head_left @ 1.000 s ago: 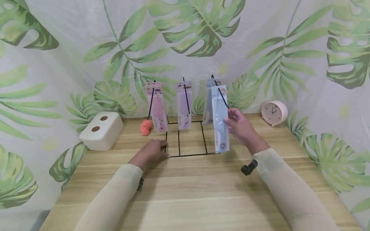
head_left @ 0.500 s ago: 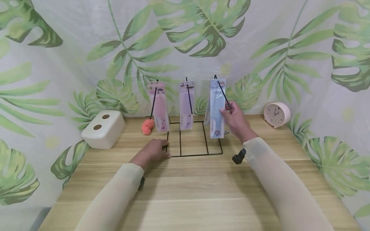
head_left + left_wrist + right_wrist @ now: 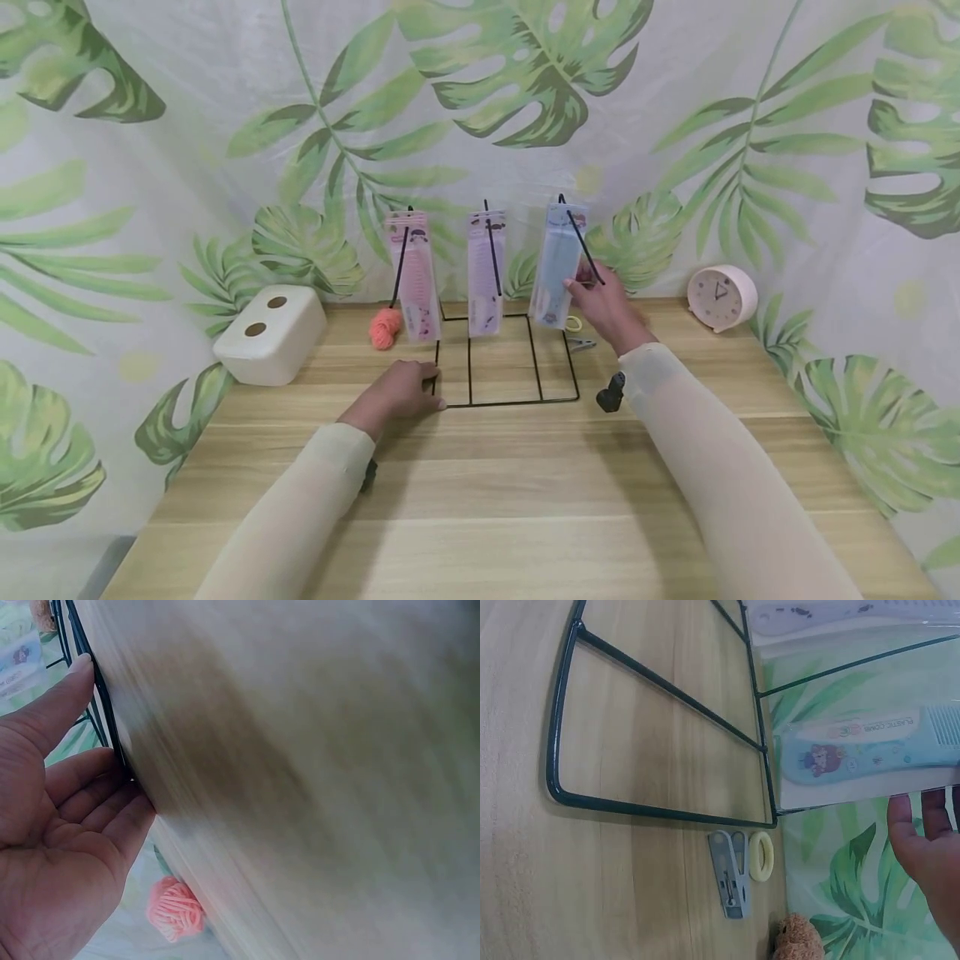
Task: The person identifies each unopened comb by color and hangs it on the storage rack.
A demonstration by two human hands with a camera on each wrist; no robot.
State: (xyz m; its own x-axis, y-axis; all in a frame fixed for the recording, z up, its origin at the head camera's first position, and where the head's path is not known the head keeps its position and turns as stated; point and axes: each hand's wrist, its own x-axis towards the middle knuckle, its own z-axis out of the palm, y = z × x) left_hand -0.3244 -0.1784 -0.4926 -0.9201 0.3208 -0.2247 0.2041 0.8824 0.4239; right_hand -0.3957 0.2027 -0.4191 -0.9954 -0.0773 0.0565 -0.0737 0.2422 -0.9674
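A black wire display rack [image 3: 510, 403] stands on the table with three hooks. My left hand [image 3: 397, 392] holds its front left base corner between thumb and fingers, as the left wrist view shows. From the right hook hangs a packaged blue comb [image 3: 558, 258], its lower end slanting left. My right hand [image 3: 609, 310] pinches this pack's right edge, thumb in front; in the right wrist view, fingertips [image 3: 898, 806] meet the edge. Packaged pink combs [image 3: 417, 283] hang on the left hook and packaged purple combs [image 3: 486, 275] on the middle one.
A grey clothespin [image 3: 730, 877] and a pale yellow ring [image 3: 761, 856] lie just right of the rack, near a brown fuzzy object [image 3: 799, 941]. Orange yarn [image 3: 386, 328] and a white box [image 3: 273, 337] with two holes stand left; a pink clock [image 3: 720, 297] stands right.
The blue comb pack, previously near the hook's front, has slid back along it with my right hand. The clothespin and ring have come into sight. My left hand has stayed at the rack.
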